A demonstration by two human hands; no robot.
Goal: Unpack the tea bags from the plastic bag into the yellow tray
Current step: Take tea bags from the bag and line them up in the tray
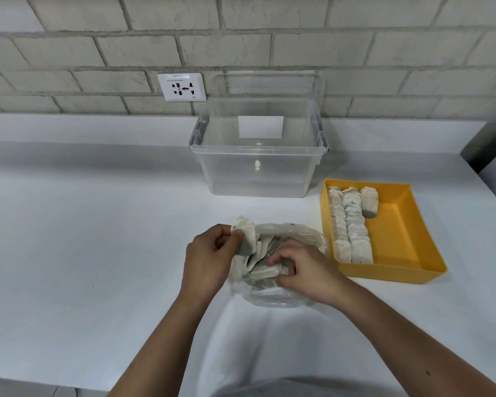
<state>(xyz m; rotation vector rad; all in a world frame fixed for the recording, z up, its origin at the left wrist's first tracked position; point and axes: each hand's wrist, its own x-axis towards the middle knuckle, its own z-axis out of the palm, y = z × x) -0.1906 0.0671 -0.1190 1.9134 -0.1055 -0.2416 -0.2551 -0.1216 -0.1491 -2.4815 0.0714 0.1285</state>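
A clear plastic bag point(295, 233) lies open on the white counter, with several pale tea bags point(262, 270) inside. My left hand point(206, 262) pinches a few tea bags point(248, 232) at the bag's left rim, lifted a little above it. My right hand point(307, 270) reaches into the bag's mouth with curled fingers on the tea bags there. To the right sits the yellow tray point(398, 233), with rows of tea bags point(351, 224) lined up along its left side.
A clear plastic storage box point(258, 167) stands behind the bag, its lid leaning on the brick wall. A wall socket point(181, 87) is to its left. The counter's front edge runs below my arms, and its right end lies past the tray.
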